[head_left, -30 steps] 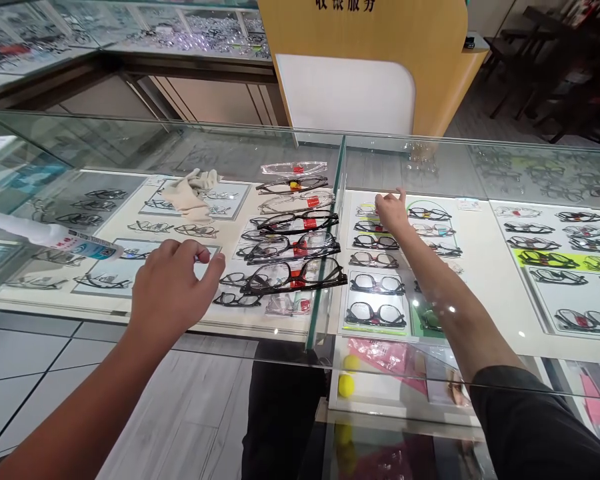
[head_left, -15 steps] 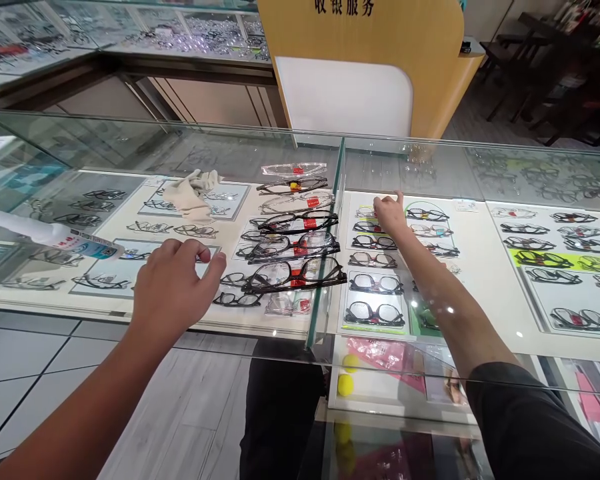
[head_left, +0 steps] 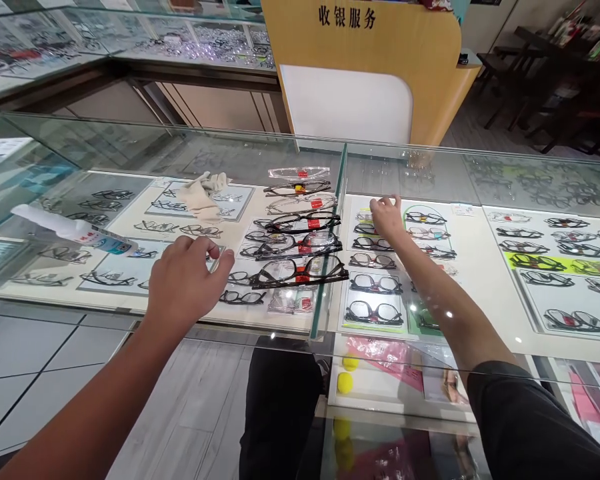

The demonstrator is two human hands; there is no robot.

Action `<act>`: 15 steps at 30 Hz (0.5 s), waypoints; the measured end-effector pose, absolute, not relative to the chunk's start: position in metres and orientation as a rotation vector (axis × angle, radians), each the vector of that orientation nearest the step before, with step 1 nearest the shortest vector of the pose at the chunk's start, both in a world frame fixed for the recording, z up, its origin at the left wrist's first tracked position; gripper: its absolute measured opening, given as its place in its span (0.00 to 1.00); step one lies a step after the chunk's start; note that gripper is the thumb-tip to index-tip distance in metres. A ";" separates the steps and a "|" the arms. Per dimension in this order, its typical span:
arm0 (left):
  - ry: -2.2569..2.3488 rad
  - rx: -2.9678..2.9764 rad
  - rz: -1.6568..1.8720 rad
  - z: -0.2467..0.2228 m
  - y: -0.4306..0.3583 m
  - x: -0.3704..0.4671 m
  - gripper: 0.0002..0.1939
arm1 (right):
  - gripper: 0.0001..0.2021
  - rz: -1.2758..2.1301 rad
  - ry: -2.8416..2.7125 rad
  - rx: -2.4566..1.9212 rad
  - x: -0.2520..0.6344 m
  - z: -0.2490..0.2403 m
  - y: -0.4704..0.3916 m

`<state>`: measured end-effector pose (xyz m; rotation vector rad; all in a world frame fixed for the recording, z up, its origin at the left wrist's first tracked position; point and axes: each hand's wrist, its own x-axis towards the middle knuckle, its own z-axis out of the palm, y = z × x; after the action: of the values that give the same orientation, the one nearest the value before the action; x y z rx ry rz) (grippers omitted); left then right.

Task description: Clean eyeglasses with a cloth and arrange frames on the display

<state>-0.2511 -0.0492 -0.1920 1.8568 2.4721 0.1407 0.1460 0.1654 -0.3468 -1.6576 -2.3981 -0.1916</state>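
Several eyeglass frames with red tags lie in a column on the glass counter; the nearest is a dark pair (head_left: pixel 300 272). Left of that column is my left hand (head_left: pixel 187 277), empty, its thumb apart from the curled fingers. My right hand (head_left: pixel 387 217) reaches over the right part of the counter, above glasses shown under the glass, fingers apart and nothing visible in them. A white spray bottle (head_left: pixel 75 230) lies on its side at the left. Behind my left hand a crumpled beige cloth (head_left: pixel 203 195) rests on the glass.
The glass counter (head_left: pixel 460 343) spans the view, with rows of glasses inside. Behind it stands a wooden cashier desk (head_left: pixel 360 43). Another display case is at the back left. Yellow balls (head_left: pixel 345 383) and pink packets sit on a lower shelf.
The view has shifted slightly, so the bottle, cloth and left-side glasses appear a little further right. My hands keep nearly the same poses over the counter.
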 end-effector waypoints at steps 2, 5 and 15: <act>2.465 1.872 0.139 -0.192 -0.050 -0.252 0.14 | 0.19 -0.186 -2.383 -1.614 0.128 -0.334 0.143; 2.452 1.905 0.152 -0.193 -0.051 -0.254 0.14 | 0.18 -0.156 -2.395 -1.528 0.094 -0.320 0.091; 2.427 1.963 0.260 -0.196 -0.052 -0.254 0.17 | 0.17 0.089 -2.693 -1.403 0.060 -0.298 -0.057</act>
<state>-0.2542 -0.0521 -0.1962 1.9634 2.4265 0.2596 0.0600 -0.0574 -0.2977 -1.4032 -2.6931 0.0894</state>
